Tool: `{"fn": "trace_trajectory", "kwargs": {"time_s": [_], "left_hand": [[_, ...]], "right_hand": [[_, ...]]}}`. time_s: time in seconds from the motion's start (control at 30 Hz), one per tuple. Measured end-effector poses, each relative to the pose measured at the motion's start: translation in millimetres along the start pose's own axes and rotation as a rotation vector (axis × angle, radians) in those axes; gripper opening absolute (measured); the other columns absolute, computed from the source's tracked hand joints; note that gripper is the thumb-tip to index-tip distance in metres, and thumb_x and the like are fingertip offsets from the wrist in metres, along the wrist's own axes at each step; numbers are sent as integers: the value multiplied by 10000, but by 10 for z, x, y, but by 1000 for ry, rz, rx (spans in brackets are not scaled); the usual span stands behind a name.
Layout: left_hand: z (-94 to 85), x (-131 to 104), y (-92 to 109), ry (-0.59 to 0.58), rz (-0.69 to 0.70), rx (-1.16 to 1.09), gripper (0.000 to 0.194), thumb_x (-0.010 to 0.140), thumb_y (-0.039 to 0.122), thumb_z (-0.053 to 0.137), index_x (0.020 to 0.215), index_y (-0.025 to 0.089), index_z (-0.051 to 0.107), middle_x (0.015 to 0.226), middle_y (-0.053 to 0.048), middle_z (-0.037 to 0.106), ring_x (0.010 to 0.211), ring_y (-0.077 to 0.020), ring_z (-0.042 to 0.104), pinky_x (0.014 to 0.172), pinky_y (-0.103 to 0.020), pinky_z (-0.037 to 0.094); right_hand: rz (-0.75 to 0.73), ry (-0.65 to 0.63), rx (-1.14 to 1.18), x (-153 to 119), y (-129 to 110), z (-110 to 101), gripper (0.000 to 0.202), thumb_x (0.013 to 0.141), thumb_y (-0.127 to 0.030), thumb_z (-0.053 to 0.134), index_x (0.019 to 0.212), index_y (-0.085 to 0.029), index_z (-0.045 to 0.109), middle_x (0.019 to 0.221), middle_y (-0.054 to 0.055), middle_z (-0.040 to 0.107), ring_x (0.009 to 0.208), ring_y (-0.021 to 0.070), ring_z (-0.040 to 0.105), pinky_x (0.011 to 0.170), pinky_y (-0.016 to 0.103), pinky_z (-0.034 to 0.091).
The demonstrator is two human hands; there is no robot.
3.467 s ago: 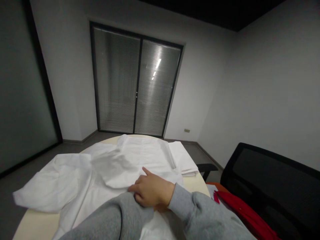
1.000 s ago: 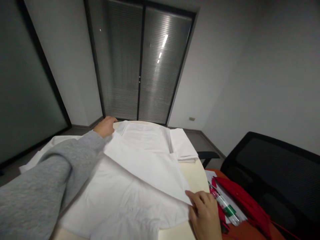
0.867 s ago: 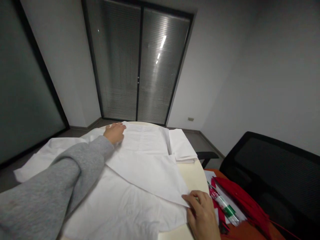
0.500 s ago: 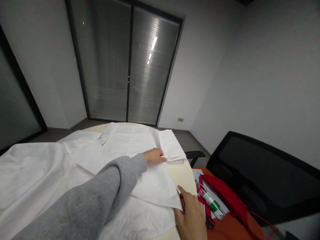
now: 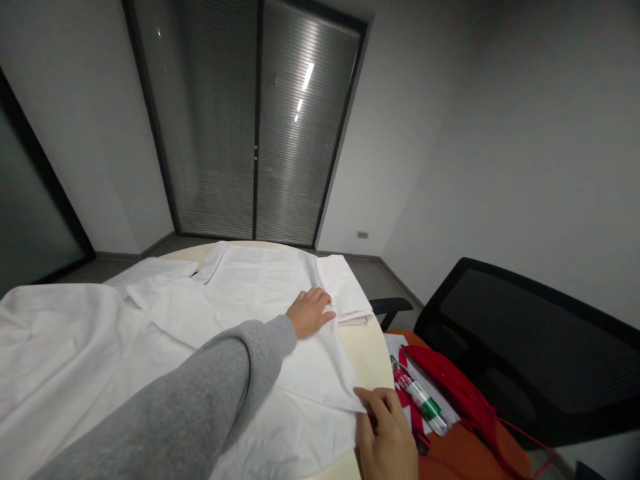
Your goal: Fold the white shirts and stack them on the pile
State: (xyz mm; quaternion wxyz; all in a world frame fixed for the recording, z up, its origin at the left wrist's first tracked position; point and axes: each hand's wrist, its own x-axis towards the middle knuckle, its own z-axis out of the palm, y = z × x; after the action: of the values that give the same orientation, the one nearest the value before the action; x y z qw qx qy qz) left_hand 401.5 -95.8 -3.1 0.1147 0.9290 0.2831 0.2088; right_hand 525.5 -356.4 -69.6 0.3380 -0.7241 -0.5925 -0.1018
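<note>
White garment (image 5: 250, 283), plain thin fabric, spread over most of the pale round table (image 5: 363, 357), partly folded. Far middle section lies fairly flat, straight edge near the table's far rim, faint vertical crease lines. Near right: flap laid over a lower layer, its edge running diagonally to a pointed corner close to the table's right edge; lower layer wrinkled. Left side loose, rumpled, soft folds, running out of view. Far right: neat folded stack of white layers just beside; can't tell if joined.
</note>
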Motion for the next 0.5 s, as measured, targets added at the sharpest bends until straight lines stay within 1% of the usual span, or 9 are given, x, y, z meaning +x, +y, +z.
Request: {"fn": "trace_trajectory", "kwargs": {"time_s": [0.07,0.13,0.17,0.23,0.3,0.37,0.43,0.5], "left_hand": [[-154,-67,-102,-1,-7,77,408,1018,469,559,1357,241,564,1396,-100,609,1300,-277,525,1102,-435,369],[-415,-116,-334,-18,-61,156,464,1024,501,530,1419,258,537,1461,-93,585,1337,-284,503,1126,-452,348],[-579,-143,-496,-28,-111,196,476,1030,515,507,1429,259,537,1478,-93,581,1349,-291,498,1126,-463,349],[-950,-221,-888,-47,-251,281,487,1035,531,463,1418,246,560,1467,-111,599,1352,-321,504,1110,-499,365],[-1323,-347,-1309,-50,-441,372,524,1029,518,453,1427,193,556,1452,-179,605,1349,-385,506,1078,-569,378],[-1626,-508,-1688,-50,-634,455,545,1009,486,489,1420,136,559,1447,-249,590,1356,-450,492,1064,-643,362],[-1807,-663,-1984,-83,-776,506,527,972,444,584,1389,122,589,1427,-256,604,1365,-463,488,1077,-674,351],[-1865,-768,-2198,-140,-863,529,493,948,420,668,1352,141,621,1407,-207,624,1369,-423,502,1110,-672,353]], "right_hand": [[-7,7,-75,-8,57,36,272,955,-210,522,1070,-253,764,1024,65,675,891,224,706,785,323,570],[-16,9,-138,0,90,54,273,962,-238,518,1039,-247,780,1030,74,698,883,237,712,787,343,569],[-27,13,-161,6,102,58,277,964,-248,516,1032,-242,784,1038,80,709,884,243,715,782,349,569],[-62,23,-186,22,129,61,278,964,-261,518,1009,-231,791,1054,88,726,890,249,722,768,351,570],[-106,34,-194,41,167,66,271,961,-267,529,983,-221,795,1059,91,739,901,250,729,774,347,575],[-147,48,-197,63,211,75,264,955,-267,540,961,-214,798,1048,88,750,895,245,735,794,344,581],[-190,65,-194,84,245,83,262,954,-266,546,943,-214,802,1026,79,761,864,231,741,793,333,585],[-231,80,-181,99,255,81,269,958,-271,546,929,-219,807,999,69,771,838,218,745,785,317,587]]}}
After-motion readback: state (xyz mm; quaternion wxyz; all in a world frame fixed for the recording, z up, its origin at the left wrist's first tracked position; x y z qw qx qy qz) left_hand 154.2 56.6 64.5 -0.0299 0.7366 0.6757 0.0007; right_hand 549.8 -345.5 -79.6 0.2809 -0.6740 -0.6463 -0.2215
